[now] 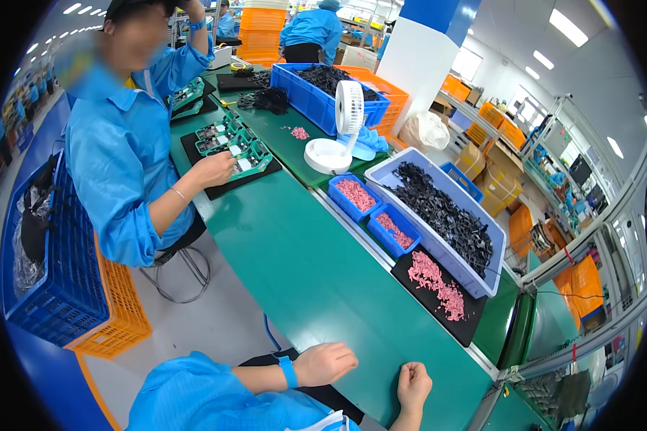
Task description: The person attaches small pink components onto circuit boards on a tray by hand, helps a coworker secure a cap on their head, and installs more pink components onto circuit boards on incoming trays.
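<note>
My left hand (326, 364) rests at the near edge of the green tabletop (302, 266), its fingers curled in and a blue band (288, 372) round the wrist. To its right, my right hand (413, 388) lies on the table in a loose fist. I see nothing in either hand, and the two are apart. Nearest to them, beyond bare tabletop, is a black mat (438, 323) with a scatter of small pink pieces (435, 284) on it.
A large pale-blue bin (497, 276) of black parts stands beyond two small blue trays (336, 192) of pink pieces. Farther left are a white fan (349, 108) and a blue crate (302, 104). At the left, a co-worker (115, 179) handles green fixtures (250, 159).
</note>
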A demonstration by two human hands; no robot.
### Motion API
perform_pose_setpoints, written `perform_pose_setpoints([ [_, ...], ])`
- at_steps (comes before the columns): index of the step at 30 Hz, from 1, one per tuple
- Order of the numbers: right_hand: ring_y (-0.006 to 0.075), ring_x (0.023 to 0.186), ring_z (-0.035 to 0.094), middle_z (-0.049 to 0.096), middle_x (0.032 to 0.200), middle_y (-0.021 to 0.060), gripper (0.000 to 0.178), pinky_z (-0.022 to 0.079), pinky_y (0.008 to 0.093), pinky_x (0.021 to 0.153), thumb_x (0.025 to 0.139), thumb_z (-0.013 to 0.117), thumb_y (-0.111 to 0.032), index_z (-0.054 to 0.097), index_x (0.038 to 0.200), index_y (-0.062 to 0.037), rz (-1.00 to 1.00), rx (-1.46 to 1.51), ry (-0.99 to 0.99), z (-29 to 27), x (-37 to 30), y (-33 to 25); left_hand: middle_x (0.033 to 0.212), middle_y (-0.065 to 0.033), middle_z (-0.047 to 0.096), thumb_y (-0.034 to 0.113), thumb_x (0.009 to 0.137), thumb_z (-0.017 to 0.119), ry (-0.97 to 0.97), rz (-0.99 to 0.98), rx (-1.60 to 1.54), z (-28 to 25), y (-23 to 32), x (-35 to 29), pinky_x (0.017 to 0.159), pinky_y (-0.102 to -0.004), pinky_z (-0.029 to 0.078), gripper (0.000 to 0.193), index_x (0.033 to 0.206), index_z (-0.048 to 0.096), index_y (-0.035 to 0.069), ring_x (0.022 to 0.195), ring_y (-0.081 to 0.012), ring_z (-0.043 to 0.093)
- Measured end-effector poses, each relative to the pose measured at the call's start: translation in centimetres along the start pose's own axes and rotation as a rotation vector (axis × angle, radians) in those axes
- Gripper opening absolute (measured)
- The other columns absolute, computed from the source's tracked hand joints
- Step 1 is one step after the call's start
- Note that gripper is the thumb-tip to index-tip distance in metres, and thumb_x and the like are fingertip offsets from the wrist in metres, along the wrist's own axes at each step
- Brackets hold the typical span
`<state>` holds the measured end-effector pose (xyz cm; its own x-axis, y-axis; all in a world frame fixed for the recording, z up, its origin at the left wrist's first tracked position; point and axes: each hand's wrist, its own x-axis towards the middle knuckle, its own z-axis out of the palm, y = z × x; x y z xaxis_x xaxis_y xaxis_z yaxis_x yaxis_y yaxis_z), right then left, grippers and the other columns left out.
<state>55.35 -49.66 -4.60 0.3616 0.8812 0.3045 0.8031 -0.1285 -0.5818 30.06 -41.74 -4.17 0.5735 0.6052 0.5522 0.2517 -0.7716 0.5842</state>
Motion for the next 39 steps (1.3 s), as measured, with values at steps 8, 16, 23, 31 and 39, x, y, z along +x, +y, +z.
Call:
perform_pose_setpoints([
  [8, 0.0266, 0.061, 0.065, 0.064, 0.067, 0.0117, 0.006, 0.051, 0.0351, 0.058, 0.084, 0.066, -0.011, 0.062, 0.084, -0.0062, -0.020, 0.004, 0.110, 0.2, 0.1, 0.4, 0.086, -0.0061, 0.064, 0.009, 0.080, 0.066, -0.030, 0.081, -0.004, 0.5, -0.9, 0.5, 0.070, -0.0358, 0.052, 0.007, 0.087, 0.065, 0.007, 0.080, -0.0253, 0.062],
  [16, 0.0231, 0.058, 0.062, 0.063, 0.065, 0.0087, 0.005, 0.049, 0.0339, 0.055, 0.084, 0.066, -0.011, 0.063, 0.082, -0.0068, 0.138, 0.104, 0.103, -0.3, 0.1, -1.6, 0.081, -0.0051, 0.063, 0.007, 0.077, 0.069, -0.013, 0.020, -0.009, -0.9, -0.2, 1.1, 0.066, -0.0350, 0.051, 0.007, 0.080, 0.063, 0.008, 0.079, -0.0241, 0.062],
  [23, 0.0304, 0.063, 0.063, 0.063, 0.069, 0.0107, 0.009, 0.049, 0.0402, 0.057, 0.085, 0.065, -0.017, 0.061, 0.085, -0.0092, 0.040, 0.019, 0.113, -0.4, 0.3, -0.5, 0.081, -0.0102, 0.064, 0.003, 0.076, 0.068, -0.045, 0.048, -0.020, 0.1, 0.1, 1.7, 0.067, -0.0400, 0.049, 0.006, 0.078, 0.063, 0.006, 0.077, -0.0298, 0.061],
  [31, 0.0313, 0.067, 0.065, 0.065, 0.073, 0.0118, 0.007, 0.050, 0.0401, 0.059, 0.084, 0.064, -0.015, 0.061, 0.086, -0.0097, 0.069, 0.168, 0.123, 0.0, 1.1, -0.3, 0.115, -0.0181, 0.059, 0.022, 0.083, 0.074, 0.079, -0.050, -0.807, -11.6, 3.8, 7.4, 0.078, -0.0359, 0.051, 0.029, 0.067, 0.054, 0.009, 0.087, -0.0240, 0.061],
  [39, 0.0182, 0.057, 0.061, 0.063, 0.066, 0.0083, 0.004, 0.048, 0.0298, 0.054, 0.086, 0.065, -0.009, 0.063, 0.087, -0.0058, 0.057, 0.176, 0.168, -0.6, 0.5, -1.1, 0.156, -0.0266, 0.015, 0.039, 0.090, 0.065, -0.043, 0.553, -0.154, -17.4, 9.5, 15.3, 0.075, -0.0328, 0.055, 0.018, 0.100, 0.069, 0.025, 0.143, -0.0463, 0.017],
])
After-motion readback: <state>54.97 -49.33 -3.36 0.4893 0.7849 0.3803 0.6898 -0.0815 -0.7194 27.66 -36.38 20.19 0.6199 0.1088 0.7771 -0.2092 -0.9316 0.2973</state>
